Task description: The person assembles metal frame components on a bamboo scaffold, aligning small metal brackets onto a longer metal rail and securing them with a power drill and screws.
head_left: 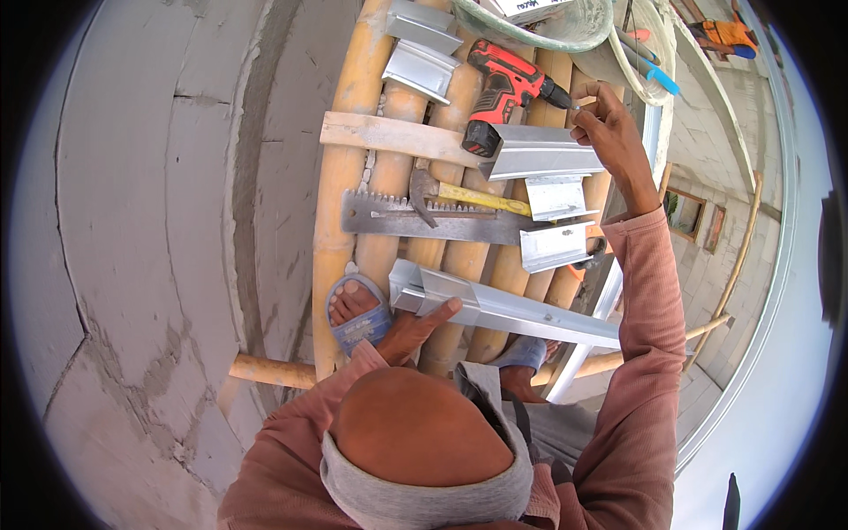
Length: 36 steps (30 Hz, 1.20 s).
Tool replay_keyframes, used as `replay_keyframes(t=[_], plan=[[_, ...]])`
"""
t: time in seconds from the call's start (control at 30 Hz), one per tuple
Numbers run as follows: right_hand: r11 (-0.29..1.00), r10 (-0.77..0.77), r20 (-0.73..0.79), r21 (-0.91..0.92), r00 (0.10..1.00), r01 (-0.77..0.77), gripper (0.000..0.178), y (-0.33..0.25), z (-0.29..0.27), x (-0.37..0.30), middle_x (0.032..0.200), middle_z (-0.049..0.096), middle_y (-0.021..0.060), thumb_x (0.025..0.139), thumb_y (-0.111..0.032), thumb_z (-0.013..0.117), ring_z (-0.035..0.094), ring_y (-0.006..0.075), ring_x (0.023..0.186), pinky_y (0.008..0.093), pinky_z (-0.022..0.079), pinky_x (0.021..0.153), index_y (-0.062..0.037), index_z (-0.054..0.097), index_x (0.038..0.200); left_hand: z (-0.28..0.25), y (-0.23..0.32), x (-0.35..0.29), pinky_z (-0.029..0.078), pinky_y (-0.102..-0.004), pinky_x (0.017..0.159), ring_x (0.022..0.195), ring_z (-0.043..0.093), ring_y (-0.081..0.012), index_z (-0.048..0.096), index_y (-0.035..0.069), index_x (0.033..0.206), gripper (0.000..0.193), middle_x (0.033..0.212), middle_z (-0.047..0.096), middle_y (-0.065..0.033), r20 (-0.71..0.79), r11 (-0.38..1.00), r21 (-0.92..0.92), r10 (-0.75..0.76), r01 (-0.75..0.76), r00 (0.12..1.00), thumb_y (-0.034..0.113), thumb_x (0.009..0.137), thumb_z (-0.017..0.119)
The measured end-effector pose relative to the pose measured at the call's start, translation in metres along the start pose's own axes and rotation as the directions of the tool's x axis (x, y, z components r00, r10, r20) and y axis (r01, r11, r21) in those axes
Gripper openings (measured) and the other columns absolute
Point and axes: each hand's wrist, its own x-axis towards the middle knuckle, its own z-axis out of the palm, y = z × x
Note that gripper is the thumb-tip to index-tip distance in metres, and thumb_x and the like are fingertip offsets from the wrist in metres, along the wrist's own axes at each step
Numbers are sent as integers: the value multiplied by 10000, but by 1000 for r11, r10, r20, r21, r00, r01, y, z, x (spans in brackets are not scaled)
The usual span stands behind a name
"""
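Observation:
My left hand (413, 334) is closed round the near end of a long silver metal channel (539, 320), its thumb pressed on top. A short metal bracket (450, 296) fits over that end. My right hand (611, 132) is raised at the tip of a red and black cordless drill (508, 88), with thumb and fingers pinched together. Whatever lies between those fingertips is too small to make out. The drill lies on its side, its battery against a cut piece of metal channel (548, 152).
Bamboo poles (331, 212) form the platform under my sandalled feet. A claw hammer (468, 196) rests across a saw blade (442, 225). Short metal pieces (420, 71) lie around, and a bucket (565, 35) stands at the far end. A block wall (150, 221) rises left; another person (729, 37) is far right.

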Motion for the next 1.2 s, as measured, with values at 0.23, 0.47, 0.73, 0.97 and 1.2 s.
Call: replay_keyframes(t=[0.23, 0.47, 0.73, 0.97, 1.2], plan=[[947, 1, 2, -322, 1000, 0, 208, 119, -68, 69, 958, 743, 84, 900, -119, 669, 677, 173, 860, 336, 521, 817, -8, 735, 1063, 2, -13, 11, 406, -367, 1083, 1250, 546, -228, 584, 22, 1397, 743, 1349, 612, -106, -22, 1000, -22, 13, -13, 1000, 559, 908, 742], [973, 228, 154, -59, 961, -221, 218, 136, -63, 83, 1043, 723, 12, 922, -47, 668, 638, 130, 1000, 264, 486, 917, -29, 729, 1130, 0, -14, 12, 411, -368, 1078, 1241, 548, -238, 576, 10, 1399, 754, 1362, 603, -117, -19, 1000, -1, 25, -25, 1000, 563, 911, 736], [984, 163, 159, 42, 974, -171, 312, 136, -69, 76, 1025, 716, 10, 866, -92, 719, 626, 150, 988, 288, 467, 934, -57, 707, 1175, 1, -7, 8, 405, -355, 1083, 1244, 546, -229, 580, 9, 1401, 755, 1364, 603, -114, 1, 999, 50, 18, -18, 1000, 584, 928, 702], [945, 217, 216, 196, 952, -261, 329, 143, -70, 75, 1063, 726, 28, 917, -136, 714, 621, 149, 1039, 284, 452, 958, -69, 675, 1237, 2, -4, 6, 380, -353, 1108, 1274, 525, -230, 570, 15, 1415, 755, 1384, 589, -112, 8, 998, 68, -10, 10, 1000, 583, 935, 693], [952, 202, 208, 186, 957, -242, 319, 148, -67, 78, 1109, 711, 42, 935, -115, 679, 612, 157, 1011, 296, 452, 952, -65, 672, 1250, 3, -9, 8, 366, -361, 1123, 1288, 516, -237, 556, 5, 1424, 774, 1392, 581, -120, -15, 999, 49, -11, 12, 1000, 586, 932, 697]])
